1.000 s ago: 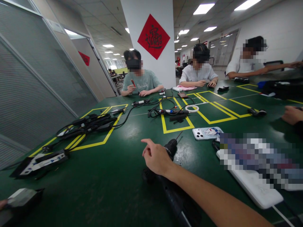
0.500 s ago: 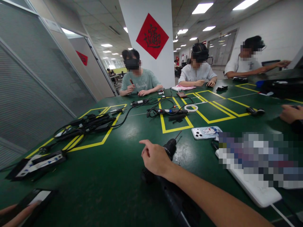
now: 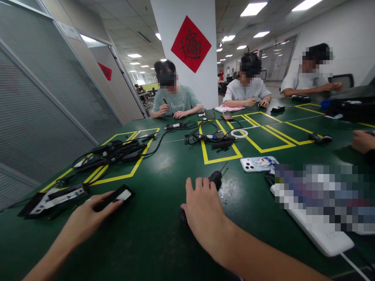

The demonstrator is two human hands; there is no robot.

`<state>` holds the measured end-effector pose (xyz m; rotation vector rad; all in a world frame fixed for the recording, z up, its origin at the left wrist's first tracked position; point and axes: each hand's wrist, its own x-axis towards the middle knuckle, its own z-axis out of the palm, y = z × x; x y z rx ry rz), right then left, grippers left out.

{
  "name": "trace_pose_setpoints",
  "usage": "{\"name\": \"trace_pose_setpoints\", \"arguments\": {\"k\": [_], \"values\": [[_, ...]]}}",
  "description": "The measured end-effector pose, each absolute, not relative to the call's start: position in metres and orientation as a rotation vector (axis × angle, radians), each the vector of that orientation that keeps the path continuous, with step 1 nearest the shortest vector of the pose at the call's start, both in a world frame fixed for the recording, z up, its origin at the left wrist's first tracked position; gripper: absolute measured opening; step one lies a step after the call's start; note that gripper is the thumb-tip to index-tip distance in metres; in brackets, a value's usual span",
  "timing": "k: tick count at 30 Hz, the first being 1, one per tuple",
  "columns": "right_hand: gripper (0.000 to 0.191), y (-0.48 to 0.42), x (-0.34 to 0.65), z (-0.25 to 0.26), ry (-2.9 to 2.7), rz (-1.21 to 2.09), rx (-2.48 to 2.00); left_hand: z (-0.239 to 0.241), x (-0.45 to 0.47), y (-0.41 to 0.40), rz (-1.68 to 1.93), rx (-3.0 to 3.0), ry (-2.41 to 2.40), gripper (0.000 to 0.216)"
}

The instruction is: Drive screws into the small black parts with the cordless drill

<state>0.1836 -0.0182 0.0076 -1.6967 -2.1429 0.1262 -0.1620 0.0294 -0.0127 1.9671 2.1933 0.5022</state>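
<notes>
Step in hand, as judged: handling of two items, kept apart. Power drill (image 3: 217, 178) lies on the green bench (image 3: 158, 238), under the right hand (image 3: 205, 207), palm down, fingers extended; whether it grips cannot be determined. Black piece (image 3: 120, 194) with white patch is pinched in the left hand (image 3: 84, 216). Lifting the drill would call for the right fingers to wrap its body. Room: white pillar (image 3: 206, 84), seated co-worker (image 3: 178, 97) beyond the hands. Bench items: cable bundle (image 3: 117, 152) beyond the left hand; phone (image 3: 259, 164) beyond the right.
</notes>
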Motion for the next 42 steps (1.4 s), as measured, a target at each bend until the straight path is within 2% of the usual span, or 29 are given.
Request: {"name": "trace_pose_setpoints", "arguments": {"k": [2,4,9,11,15,21,25,27,30,34,42], "values": [[0.077,-0.033,0.184,0.010,-2.120,0.238,-1.919,-0.017,-0.142,0.053,0.479,2.017,2.076,0.063],[0.087,-0.044,0.185,0.009,-2.115,0.340,-2.077,-0.020,-0.114,0.072,0.524,2.090,1.980,0.062],[0.091,-0.049,0.188,0.005,-2.068,0.403,-2.249,-0.027,-0.032,0.107,0.795,2.209,1.634,0.056],[0.095,-0.049,0.192,0.004,-2.056,0.476,-2.233,-0.032,-0.001,0.117,0.927,2.220,1.467,0.052],[0.096,-0.053,0.205,0.000,-2.004,0.561,-2.093,-0.041,0.048,0.133,0.952,2.262,1.282,0.039],[0.090,-0.056,0.226,-0.005,-1.804,0.713,-1.875,-0.047,0.085,0.149,0.948,2.262,1.093,0.030],[0.087,-0.064,0.249,0.000,-1.495,0.908,-1.533,-0.047,0.084,0.153,0.924,2.244,1.024,0.029],[0.075,-0.070,0.261,0.004,-1.298,1.075,-1.344,-0.047,0.081,0.154,0.901,2.230,0.989,0.029],[0.048,-0.078,0.273,0.011,-1.120,1.233,-1.137,-0.047,0.080,0.154,0.882,2.205,0.951,0.029],[0.037,-0.081,0.280,0.017,-1.025,1.223,-1.208,-0.047,0.081,0.152,0.882,2.175,0.941,0.031],[0.036,-0.086,0.278,0.005,-1.097,1.366,-1.302,-0.048,0.081,0.153,0.885,2.158,0.927,0.026]]}}
